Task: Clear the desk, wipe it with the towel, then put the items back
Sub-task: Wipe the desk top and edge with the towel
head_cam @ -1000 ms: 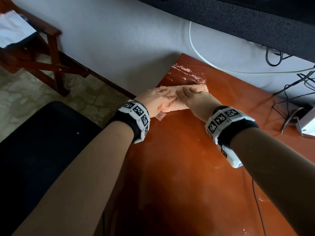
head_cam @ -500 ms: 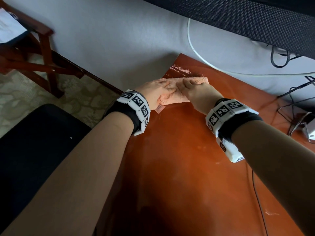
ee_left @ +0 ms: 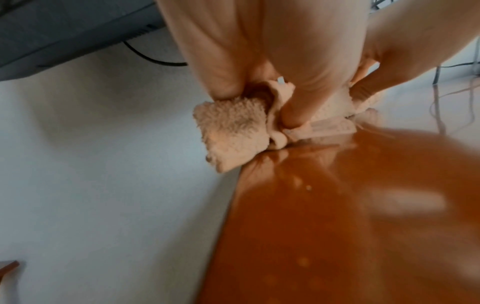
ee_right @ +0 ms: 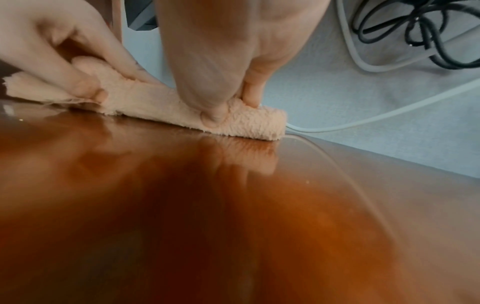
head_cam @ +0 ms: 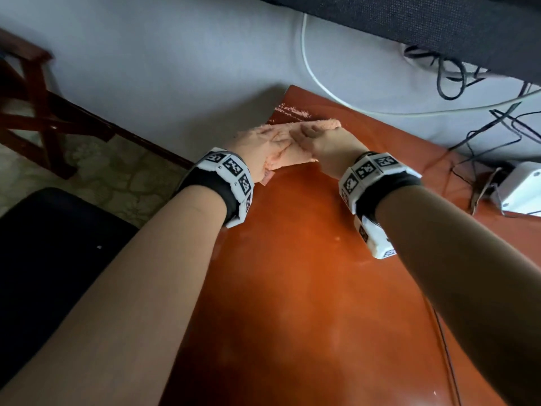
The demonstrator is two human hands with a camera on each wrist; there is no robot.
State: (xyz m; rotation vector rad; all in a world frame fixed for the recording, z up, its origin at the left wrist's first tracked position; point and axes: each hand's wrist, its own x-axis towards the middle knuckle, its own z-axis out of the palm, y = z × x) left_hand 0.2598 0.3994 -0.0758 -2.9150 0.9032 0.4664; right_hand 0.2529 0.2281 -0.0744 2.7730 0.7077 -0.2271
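Observation:
A folded peach towel (head_cam: pixel 329 124) lies at the far left corner of the glossy orange-brown desk (head_cam: pixel 292 288). My left hand (head_cam: pixel 263 145) grips the towel's left end, thumb and fingers curled into its folds (ee_left: pixel 231 123). That end hangs over the desk's left edge. My right hand (head_cam: pixel 325 142) holds the towel's right part, thumb at its front and fingers on top (ee_right: pixel 259 123). The two hands touch at the middle. A pale streak of dust (head_cam: pixel 292 112) lies just beyond the towel.
A white box (head_cam: pixel 518 186) with cables stands at the desk's far right. A white cable (head_cam: pixel 322 86) and black cables (head_cam: pixel 450 74) hang along the wall under a dark unit (head_cam: pixel 439 24). A black seat (head_cam: pixel 44 259) and a wooden chair (head_cam: pixel 29 112) stand left of the desk.
Both hands have pushed the towel a little farther toward the far left corner, closer to the dust streak. Their hold on it looks the same.

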